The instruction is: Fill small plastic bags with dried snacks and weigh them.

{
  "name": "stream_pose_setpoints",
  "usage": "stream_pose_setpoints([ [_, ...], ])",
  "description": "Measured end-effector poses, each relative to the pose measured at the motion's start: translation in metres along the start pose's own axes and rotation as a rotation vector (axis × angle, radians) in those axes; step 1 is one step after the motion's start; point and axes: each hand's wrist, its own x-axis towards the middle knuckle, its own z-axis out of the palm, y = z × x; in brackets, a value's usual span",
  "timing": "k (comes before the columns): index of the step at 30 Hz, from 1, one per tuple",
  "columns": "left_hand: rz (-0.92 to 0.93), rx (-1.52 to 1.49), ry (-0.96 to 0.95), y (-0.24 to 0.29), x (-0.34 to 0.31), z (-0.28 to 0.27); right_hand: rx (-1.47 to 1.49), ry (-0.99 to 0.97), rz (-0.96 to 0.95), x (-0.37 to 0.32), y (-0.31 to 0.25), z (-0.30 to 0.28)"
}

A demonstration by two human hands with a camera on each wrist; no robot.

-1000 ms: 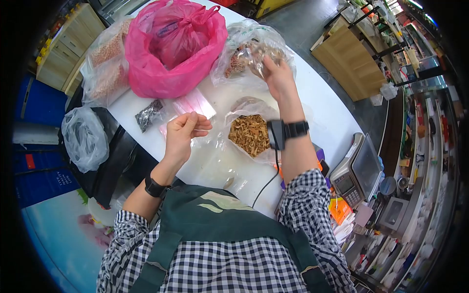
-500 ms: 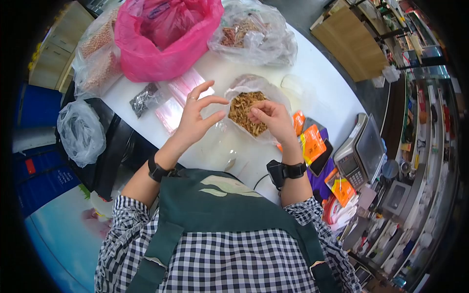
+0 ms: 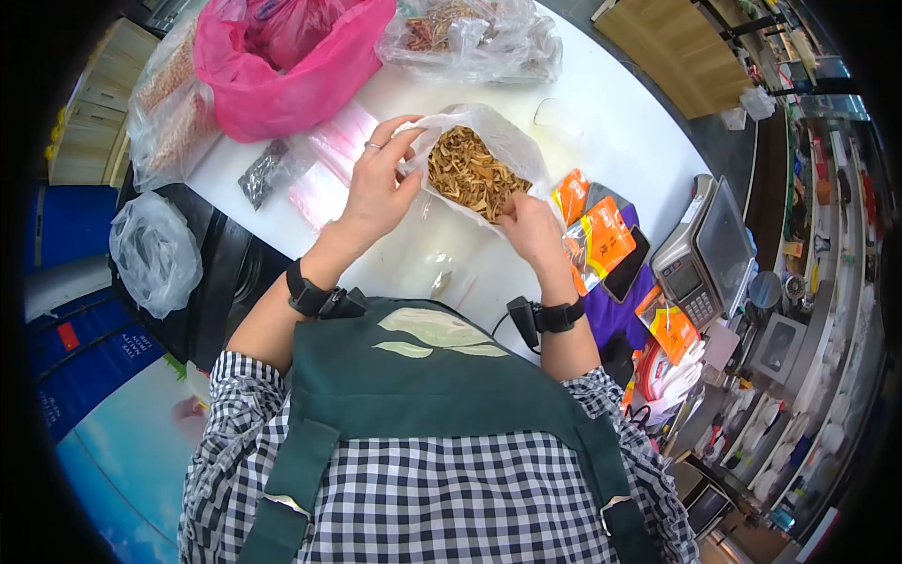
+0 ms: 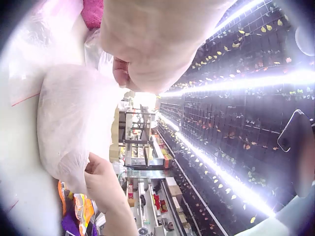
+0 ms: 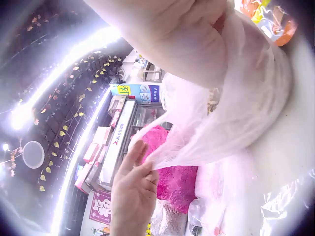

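Both grips, left hand (image 3: 376,188) and right hand (image 3: 528,228), seemingly clamped on the bag (image 3: 470,169).

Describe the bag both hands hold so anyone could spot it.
On the white table, in front of the big pink bag, a clear bag is pinched by the left hand and right hand. Only it is held open, showing golden-brown dried strips.
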Motion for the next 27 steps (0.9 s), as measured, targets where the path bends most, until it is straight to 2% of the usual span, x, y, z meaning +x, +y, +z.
stream_pose_setpoints([
  [3,0.248,0.119,0.095,0.003,-0.012,-0.005,0.047,0.124,-0.102,-0.004,-0.005,-0.008],
  [4,0.246,0.121,0.088,-0.002,-0.022,-0.008,0.053,0.121,-0.097,-0.007,-0.009,-0.011],
  [6,0.162,0.133,-0.014,-0.019,-0.048,-0.012,0.511,0.119,-0.117,-0.014,-0.021,-0.015],
  [7,0.083,0.047,-0.156,-0.022,-0.056,-0.013,0.517,0.115,-0.114,-0.018,-0.025,-0.020],
  [8,0.080,0.051,-0.160,-0.032,-0.062,-0.010,0.664,-0.107,-0.123,-0.023,-0.030,-0.025],
  [9,0.006,0.054,-0.347,-0.045,-0.070,-0.005,0.805,-0.331,-0.133,-0.026,-0.032,-0.026],
  [10,-0.068,0.057,-0.533,-0.055,-0.076,0.001,0.808,-0.331,-0.135,-0.027,-0.033,-0.023],
  [12,-0.014,0.169,-0.508,-0.069,-0.089,0.013,0.548,-0.604,-0.261,-0.027,-0.030,-0.009],
  [13,0.041,0.278,-0.482,-0.073,-0.091,0.016,0.364,-0.567,-0.342,-0.027,-0.025,0.003],
  [14,0.043,0.279,-0.480,-0.077,-0.090,0.018,0.361,-0.564,-0.343,-0.027,-0.019,0.014],
  [16,-0.200,0.370,-0.746,-0.086,-0.085,0.021,0.290,-0.555,-0.382,-0.027,-0.015,0.026],
  [17,-0.199,0.370,-0.744,-0.090,-0.084,0.022,0.288,-0.554,-0.383,-0.028,-0.011,0.030],
  [19,-0.105,0.392,-0.862,-0.091,-0.081,0.021,0.402,-0.550,-0.275,-0.032,-0.011,0.030],
  [20,-0.103,0.393,-0.862,-0.091,-0.081,0.021,0.403,-0.548,-0.276,-0.031,-0.011,0.032],
  [22,0.200,0.303,-0.584,-0.072,-0.077,0.021,0.493,-0.398,-0.228,-0.032,-0.008,0.042],
  [23,0.202,0.304,-0.586,-0.072,-0.078,0.024,0.494,-0.395,-0.227,-0.032,-0.007,0.048],
  [25,0.188,0.443,-0.674,-0.076,-0.080,0.031,0.208,-0.336,-0.386,-0.030,-0.010,0.059],
  [26,0.192,0.444,-0.673,-0.079,-0.079,0.034,0.207,-0.331,-0.387,-0.030,-0.011,0.064],
  [27,0.099,0.483,-0.854,-0.081,-0.077,0.037,0.202,-0.361,-0.369,-0.032,-0.013,0.067],
])
